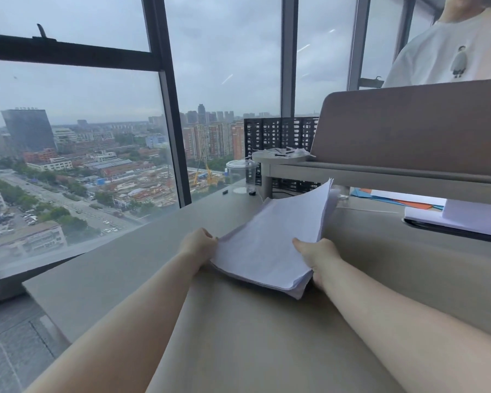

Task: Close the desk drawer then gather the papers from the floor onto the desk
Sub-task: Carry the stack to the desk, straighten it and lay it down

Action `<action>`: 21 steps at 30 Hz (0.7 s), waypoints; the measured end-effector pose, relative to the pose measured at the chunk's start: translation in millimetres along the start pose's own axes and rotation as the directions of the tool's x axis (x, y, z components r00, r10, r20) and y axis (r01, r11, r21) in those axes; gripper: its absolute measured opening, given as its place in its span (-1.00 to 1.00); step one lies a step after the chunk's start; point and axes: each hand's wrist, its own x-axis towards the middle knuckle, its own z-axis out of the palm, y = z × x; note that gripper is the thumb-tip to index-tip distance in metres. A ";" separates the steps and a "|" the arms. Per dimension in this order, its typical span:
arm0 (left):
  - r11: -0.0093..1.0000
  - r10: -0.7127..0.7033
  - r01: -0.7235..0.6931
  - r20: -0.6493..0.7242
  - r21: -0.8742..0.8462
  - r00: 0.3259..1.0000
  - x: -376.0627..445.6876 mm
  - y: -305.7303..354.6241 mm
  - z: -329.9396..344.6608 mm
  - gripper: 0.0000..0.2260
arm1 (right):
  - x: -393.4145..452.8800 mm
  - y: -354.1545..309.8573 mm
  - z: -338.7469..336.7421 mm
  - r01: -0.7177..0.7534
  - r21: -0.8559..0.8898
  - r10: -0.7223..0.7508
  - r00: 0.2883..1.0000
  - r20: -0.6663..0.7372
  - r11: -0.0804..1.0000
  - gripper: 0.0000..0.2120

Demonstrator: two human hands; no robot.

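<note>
A stack of white papers [272,239] is held over the grey desk [238,336], its near end low against the desktop and its far edge lifted and curling up. My left hand [199,243] grips the stack's left edge. On the right edge, my right hand [319,258] holds on with the thumb on top and the fingers under the sheets. The desk drawer is out of view.
A brown partition [408,129] with a shelf rises at the back right, and a person in a white shirt [454,52] stands behind it. More papers on a black folder [465,219] lie at right. A clear plastic cup [240,171] stands by the window.
</note>
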 end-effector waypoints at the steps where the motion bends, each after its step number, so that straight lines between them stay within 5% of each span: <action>1: 1.000 0.011 -0.012 -0.021 -0.016 1.000 2.3 -1.3 2.5 -0.84 | 1.6 -1.4 1.2 -0.002 -0.011 0.002 1.000 -0.011 1.000 -0.57; 9: 0.996 0.071 -0.080 -0.196 -0.040 0.978 6.4 -6.1 16.1 -0.75 | 11.6 -10.2 9.4 -0.022 -0.107 0.020 1.000 -0.021 0.994 -0.56; 21: 0.994 0.110 -0.105 -0.204 0.033 0.973 4.0 -7.3 17.9 -0.70 | 0.0 -16.4 -14.2 -0.088 -0.297 0.090 0.996 -0.007 0.951 -0.81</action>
